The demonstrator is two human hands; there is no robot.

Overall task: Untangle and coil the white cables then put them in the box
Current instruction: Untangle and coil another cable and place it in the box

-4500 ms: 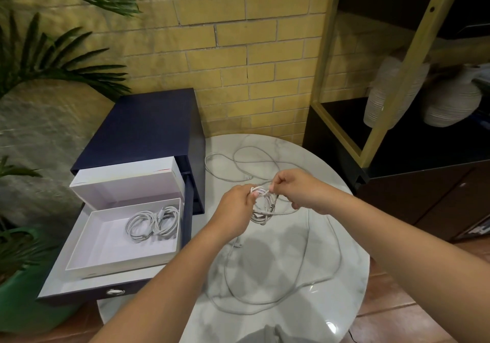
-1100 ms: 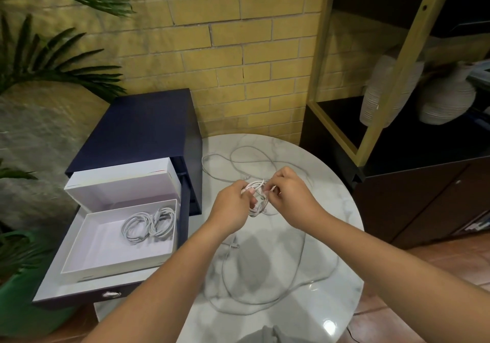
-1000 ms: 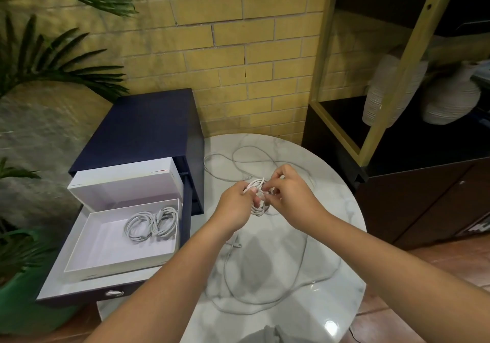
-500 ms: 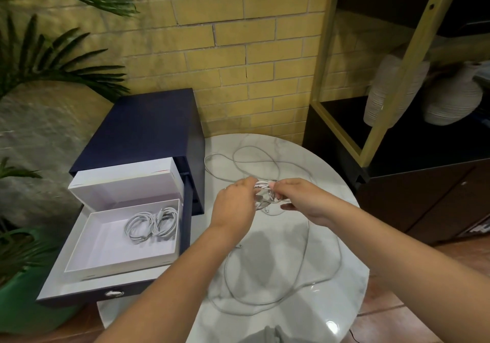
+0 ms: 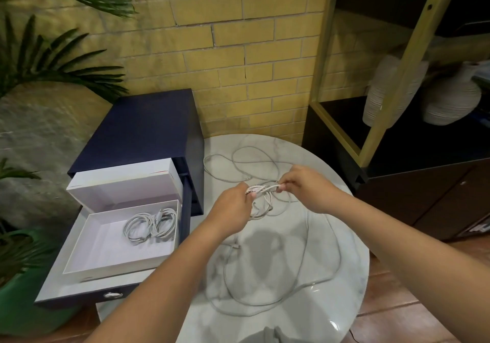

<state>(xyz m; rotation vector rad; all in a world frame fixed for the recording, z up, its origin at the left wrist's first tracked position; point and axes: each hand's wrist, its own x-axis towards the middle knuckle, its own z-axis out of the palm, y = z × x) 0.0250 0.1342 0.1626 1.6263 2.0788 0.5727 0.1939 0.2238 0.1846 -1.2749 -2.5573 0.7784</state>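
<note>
So the left hand [image 5: 231, 207] pinches one side of a small white cable coil [image 5: 261, 206] and the right hand [image 5: 307, 188] pinches the other side at its 3 o'clock, with a short bit stretched between them and the loops hanging underneath. All of it is held just above the marble table [image 5: 344, 249]. The loose cable [image 5: 307, 234] sprawls on the table from 12 round to 6 o'clock. At 9 o'clock the open white box [image 5: 119, 267] sits in a navy drawer [image 5: 79, 299] with coiled cables [image 5: 151, 226] in it
</note>
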